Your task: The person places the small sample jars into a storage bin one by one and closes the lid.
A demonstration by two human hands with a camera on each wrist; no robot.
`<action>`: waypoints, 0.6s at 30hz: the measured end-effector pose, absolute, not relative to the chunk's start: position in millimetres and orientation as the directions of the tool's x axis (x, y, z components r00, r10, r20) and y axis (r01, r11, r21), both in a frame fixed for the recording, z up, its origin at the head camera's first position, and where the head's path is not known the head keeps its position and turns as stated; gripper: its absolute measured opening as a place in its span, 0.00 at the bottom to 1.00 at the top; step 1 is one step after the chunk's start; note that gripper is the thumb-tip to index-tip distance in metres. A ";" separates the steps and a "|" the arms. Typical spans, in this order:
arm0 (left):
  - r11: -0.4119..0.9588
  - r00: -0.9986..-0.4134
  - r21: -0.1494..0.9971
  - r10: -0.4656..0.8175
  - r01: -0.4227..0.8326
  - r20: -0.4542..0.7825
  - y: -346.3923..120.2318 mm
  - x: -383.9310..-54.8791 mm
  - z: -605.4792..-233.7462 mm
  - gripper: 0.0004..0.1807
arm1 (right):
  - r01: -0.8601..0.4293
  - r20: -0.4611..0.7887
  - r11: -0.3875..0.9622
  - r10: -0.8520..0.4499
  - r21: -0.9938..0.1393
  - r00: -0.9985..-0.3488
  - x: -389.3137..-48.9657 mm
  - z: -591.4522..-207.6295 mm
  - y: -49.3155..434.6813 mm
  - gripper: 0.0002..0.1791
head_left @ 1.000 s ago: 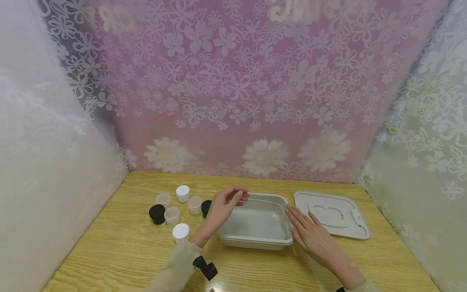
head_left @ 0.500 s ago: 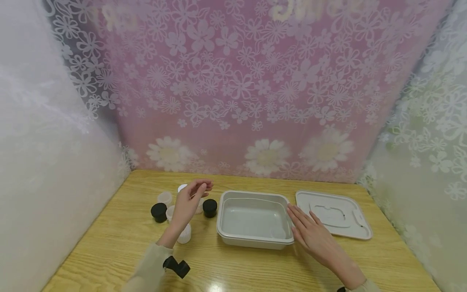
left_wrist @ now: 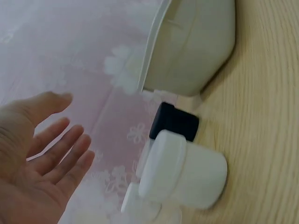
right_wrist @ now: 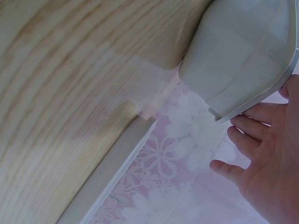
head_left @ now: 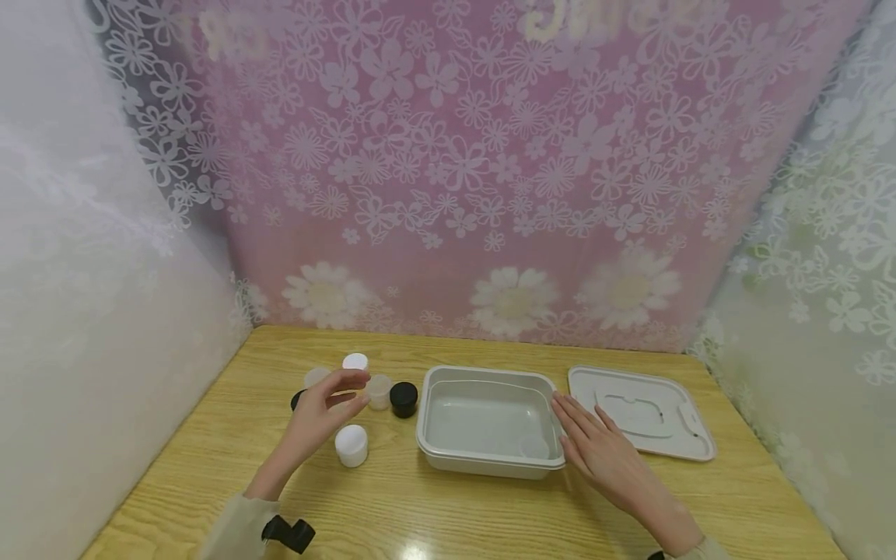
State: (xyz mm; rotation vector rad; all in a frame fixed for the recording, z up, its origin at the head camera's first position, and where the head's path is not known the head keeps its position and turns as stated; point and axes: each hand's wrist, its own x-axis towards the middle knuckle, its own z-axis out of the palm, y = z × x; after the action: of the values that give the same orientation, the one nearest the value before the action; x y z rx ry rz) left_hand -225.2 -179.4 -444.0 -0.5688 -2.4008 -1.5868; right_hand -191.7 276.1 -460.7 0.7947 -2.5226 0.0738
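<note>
My left hand [head_left: 318,416] hovers over the jars at the left, fingers loosely bent, thumb apart, nothing held. It covers part of a black-lidded jar [head_left: 298,400] and a clear jar [head_left: 316,378]. In the left wrist view, a white jar [left_wrist: 182,170] stands near the hand, with a black jar [left_wrist: 175,122] beyond it. My right hand [head_left: 602,451] has its straight fingers against the right rim of a pale grey rectangular plastic container [head_left: 490,469]. In the right wrist view, the fingertips [right_wrist: 239,120] meet the rim. A faint round patch shows on the container's floor.
The container's white lid [head_left: 633,408] lies on the wooden table [head_left: 448,517] at right. Another white jar [head_left: 355,362], a clear jar [head_left: 379,392] and a front white jar [head_left: 351,446] stand left of the container. A flowered curtain [head_left: 455,194] hangs behind.
My left hand has moved left from over the container to the jars, and its thumb and fingers have parted. My right hand stays at the container's right rim.
</note>
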 end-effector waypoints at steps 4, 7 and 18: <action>0.369 -0.904 0.832 0.271 0.415 0.330 -192.3 -221.4 -450.0 0.25 | -0.552 0.458 0.829 -0.526 0.087 -0.717 -191.0 -459.2 275.2 0.28; 0.385 -0.908 0.835 0.307 0.392 0.285 -199.7 -219.6 -454.1 0.25 | -0.560 0.445 0.824 -0.536 0.089 -0.718 -191.0 -458.7 275.0 0.29; 0.394 -0.889 0.847 0.421 0.358 0.180 -221.2 -212.5 -468.7 0.30 | -0.560 0.447 0.822 -0.541 0.102 -0.712 -191.6 -461.0 278.0 0.30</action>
State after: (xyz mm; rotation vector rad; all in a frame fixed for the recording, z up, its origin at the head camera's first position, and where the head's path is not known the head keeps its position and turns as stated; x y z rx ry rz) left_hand -212.5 -221.2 -468.7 -0.7494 -2.6748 -1.5990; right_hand -191.6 278.0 -461.0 0.8170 -2.5380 0.0558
